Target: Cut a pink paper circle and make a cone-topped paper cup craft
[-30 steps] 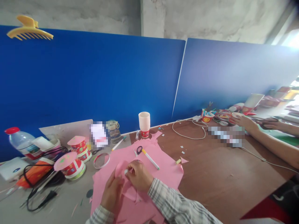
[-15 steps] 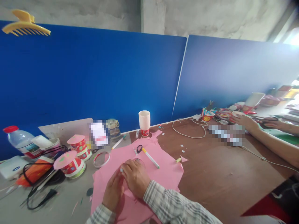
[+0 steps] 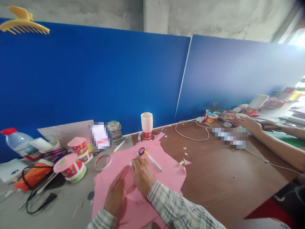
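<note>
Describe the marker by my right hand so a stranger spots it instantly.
Below the blue partition, find the pink paper. On it, beside the right hand, lies a white marker with yellow and green ends. Unlike its lookalike at the paper's left edge, it sits well inside the sheet.

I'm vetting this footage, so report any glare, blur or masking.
Head view, top right: glare washes out the corner; head view, far right: the clutter looks smeared; head view, left of the jar and on the table: pixelation hides detail; head view, centre: the left hand and right hand read fairly clearly, the pink paper between them less so.
</note>
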The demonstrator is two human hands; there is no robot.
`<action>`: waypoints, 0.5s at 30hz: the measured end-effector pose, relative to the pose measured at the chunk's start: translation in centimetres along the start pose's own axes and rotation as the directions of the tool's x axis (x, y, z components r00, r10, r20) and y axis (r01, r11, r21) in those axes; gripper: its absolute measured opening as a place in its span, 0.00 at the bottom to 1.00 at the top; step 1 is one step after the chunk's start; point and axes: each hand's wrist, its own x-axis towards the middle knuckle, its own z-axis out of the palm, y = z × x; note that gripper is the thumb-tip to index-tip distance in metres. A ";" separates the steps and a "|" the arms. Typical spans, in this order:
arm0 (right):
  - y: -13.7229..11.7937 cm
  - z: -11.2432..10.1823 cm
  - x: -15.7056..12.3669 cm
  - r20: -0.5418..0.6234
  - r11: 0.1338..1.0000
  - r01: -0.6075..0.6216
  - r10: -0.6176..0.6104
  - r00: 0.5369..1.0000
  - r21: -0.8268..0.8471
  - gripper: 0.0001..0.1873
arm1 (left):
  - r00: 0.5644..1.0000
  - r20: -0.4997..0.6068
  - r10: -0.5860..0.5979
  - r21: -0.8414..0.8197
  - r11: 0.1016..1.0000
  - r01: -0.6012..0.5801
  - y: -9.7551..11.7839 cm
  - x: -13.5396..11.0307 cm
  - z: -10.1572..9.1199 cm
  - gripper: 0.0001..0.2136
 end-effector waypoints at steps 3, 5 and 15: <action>-0.2 -0.4 -0.1 -0.008 0.997 0.013 -0.013 1.000 0.074 0.04 | 0.996 -0.007 0.090 0.046 0.995 -0.090 -0.7 -0.5 0.0 0.22; -0.7 -0.5 -0.3 0.003 0.989 0.071 -0.072 0.997 0.126 0.04 | 0.991 -0.015 0.132 0.041 0.991 -0.131 -0.7 -0.7 0.1 0.23; -1.1 0.0 -0.7 0.097 0.974 0.036 -0.060 0.993 0.225 0.06 | 0.977 -0.003 -0.212 -0.271 0.941 0.204 2.1 0.6 0.0 0.16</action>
